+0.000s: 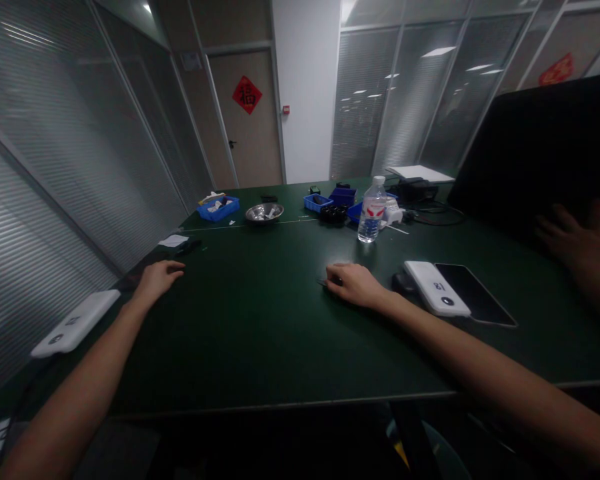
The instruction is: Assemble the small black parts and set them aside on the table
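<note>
My left hand is over the left side of the green table, its fingers loosely stretched and nothing visible in them. Just beyond it lie a dark, slim object and a small white sheet. My right hand rests near the middle of the table, fingers curled round a thin pointed tool. Only its narrow tip and a bit of dark body show, so its kind is unclear. A clear water bottle stands upright beyond my right hand.
Beside my right forearm lie a white power bank and a dark flat tablet. Farther back are a metal bowl, a blue tray and cables. Another white power bank lies left. Another person's hand is by a black screen.
</note>
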`<move>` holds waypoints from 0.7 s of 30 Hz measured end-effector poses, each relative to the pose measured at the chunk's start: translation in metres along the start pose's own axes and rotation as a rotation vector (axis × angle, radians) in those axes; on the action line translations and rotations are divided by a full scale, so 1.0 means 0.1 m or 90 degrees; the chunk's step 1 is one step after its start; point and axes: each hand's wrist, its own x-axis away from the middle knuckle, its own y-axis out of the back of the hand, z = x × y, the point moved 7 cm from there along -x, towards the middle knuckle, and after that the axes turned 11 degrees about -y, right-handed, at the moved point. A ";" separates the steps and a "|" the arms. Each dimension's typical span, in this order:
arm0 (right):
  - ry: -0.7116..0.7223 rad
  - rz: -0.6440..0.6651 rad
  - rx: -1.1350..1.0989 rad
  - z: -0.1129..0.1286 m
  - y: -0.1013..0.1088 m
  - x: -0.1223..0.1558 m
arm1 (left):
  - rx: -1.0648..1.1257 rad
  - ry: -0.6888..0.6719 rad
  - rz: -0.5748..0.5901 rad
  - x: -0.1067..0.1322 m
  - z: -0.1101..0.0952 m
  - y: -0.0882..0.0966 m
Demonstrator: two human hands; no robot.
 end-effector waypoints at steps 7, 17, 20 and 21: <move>0.009 -0.022 0.012 -0.02 -0.02 -0.01 | -0.043 -0.012 0.045 -0.03 0.03 0.00; 0.000 -0.020 0.031 -0.02 -0.04 -0.02 | -0.059 -0.049 -0.030 0.01 -0.04 0.05; 0.006 -0.028 0.034 -0.03 -0.04 -0.03 | -0.057 -0.066 -0.033 0.02 -0.07 0.03; 0.007 -0.027 0.033 -0.03 -0.04 -0.03 | -0.048 -0.064 -0.037 0.02 -0.07 0.03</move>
